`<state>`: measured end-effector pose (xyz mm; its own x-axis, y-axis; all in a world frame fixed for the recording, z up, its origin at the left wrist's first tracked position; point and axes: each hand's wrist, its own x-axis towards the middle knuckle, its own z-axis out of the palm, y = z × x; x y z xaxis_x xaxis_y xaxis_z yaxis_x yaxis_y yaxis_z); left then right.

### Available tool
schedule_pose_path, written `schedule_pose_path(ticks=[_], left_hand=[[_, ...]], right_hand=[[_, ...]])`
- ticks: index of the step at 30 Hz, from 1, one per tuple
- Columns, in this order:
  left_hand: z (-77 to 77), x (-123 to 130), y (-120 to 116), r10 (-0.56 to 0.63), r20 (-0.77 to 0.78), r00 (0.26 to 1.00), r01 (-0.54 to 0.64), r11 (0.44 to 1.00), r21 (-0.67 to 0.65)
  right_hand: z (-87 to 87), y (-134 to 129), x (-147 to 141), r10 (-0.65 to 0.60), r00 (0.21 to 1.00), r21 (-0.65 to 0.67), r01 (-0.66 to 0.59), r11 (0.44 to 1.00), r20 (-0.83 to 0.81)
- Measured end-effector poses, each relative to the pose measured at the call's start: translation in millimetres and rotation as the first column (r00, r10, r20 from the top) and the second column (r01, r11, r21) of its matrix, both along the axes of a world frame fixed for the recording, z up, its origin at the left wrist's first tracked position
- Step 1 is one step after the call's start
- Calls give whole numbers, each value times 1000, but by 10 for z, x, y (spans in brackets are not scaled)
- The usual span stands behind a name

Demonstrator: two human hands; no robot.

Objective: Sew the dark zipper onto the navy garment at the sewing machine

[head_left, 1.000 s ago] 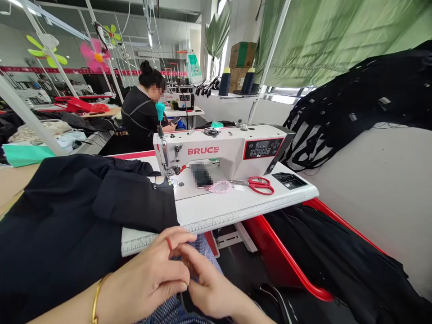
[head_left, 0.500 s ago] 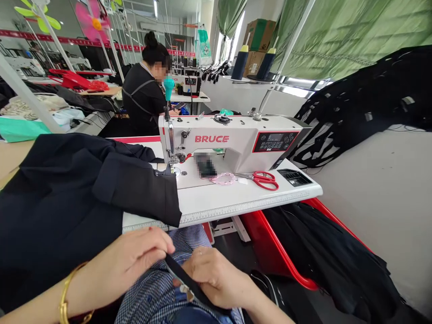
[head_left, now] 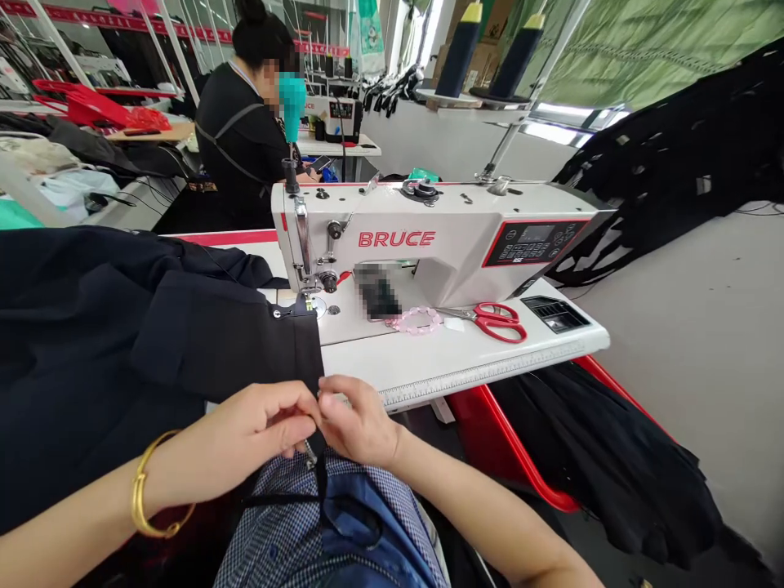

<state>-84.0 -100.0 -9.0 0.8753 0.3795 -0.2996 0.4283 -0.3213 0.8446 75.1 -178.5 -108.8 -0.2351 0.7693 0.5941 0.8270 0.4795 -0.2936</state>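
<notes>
My left hand (head_left: 260, 433) pinches the upper end of a black zipper (head_left: 318, 469) between thumb and fingers. The zipper hangs down over my lap, with a metal slider and teeth showing. Against it, my right hand (head_left: 361, 420) is closed with curled fingertips on the same end; its exact grip is partly hidden. Just beyond both hands, a dark garment (head_left: 226, 327) lies on the sewing machine table (head_left: 361, 359), its edge under the needle of the white sewing machine (head_left: 392, 212). A small metal zipper pull (head_left: 278, 314) shows on that garment.
Red-handled scissors (head_left: 499, 322), a pink bead bracelet (head_left: 420, 321) and a blurred phone (head_left: 378, 291) lie by the machine. Right of the table, a red bin (head_left: 490, 441) holds dark cloth. A co-worker (head_left: 238, 131) sits ahead on the left.
Both hands have risen towards the table edge and come together at the zipper's end. The zipper, earlier stretched slanting between them, now hangs down. The view has tilted downward.
</notes>
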Motion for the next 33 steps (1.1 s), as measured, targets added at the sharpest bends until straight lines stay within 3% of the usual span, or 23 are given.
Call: schedule_pose_path(ticks=[3,5,7,8,9,11,14,16,18,22,25,29,33], left_hand=[[-22,90,284,37,13,999,-36,999,-32],[-81,136,502,22,1,1000,-22,999,26],[-188,175,722,29,-18,999,-24,976,215],[-254,194,825,44,-26,999,-32,936,351],[-320,215,917,57,-27,998,-36,868,495],[-436,266,1062,33,-19,999,-8,669,743],[-527,371,1186,-140,-64,988,112,370,922],[-564,437,1238,-254,-106,961,167,231,959],[-630,475,1297,-313,-108,944,165,163,973],[-856,474,1419,-284,-46,958,109,210,972],[-973,465,1418,-256,-35,966,96,232,968],[-971,466,1326,-195,28,980,20,241,970],[-956,451,1295,-118,9,993,30,323,946]], right_hand=[[93,184,78,151,985,65,-157,985,80],[166,336,151,198,973,113,-211,971,121],[217,530,247,204,967,134,-225,965,154],[229,640,303,189,968,132,-211,969,163],[232,752,363,168,970,123,-191,974,173],[209,969,480,121,972,93,-142,986,203],[125,1216,616,95,967,2,-98,995,238],[48,1314,672,90,971,-45,-82,996,221],[-34,1370,703,58,984,-75,-45,996,171],[-150,1423,700,-60,993,-116,72,991,99],[-170,1424,645,-67,987,-129,86,988,147],[-130,1360,576,-3,981,-160,34,987,192],[-52,1302,569,49,987,-187,-20,982,155]])
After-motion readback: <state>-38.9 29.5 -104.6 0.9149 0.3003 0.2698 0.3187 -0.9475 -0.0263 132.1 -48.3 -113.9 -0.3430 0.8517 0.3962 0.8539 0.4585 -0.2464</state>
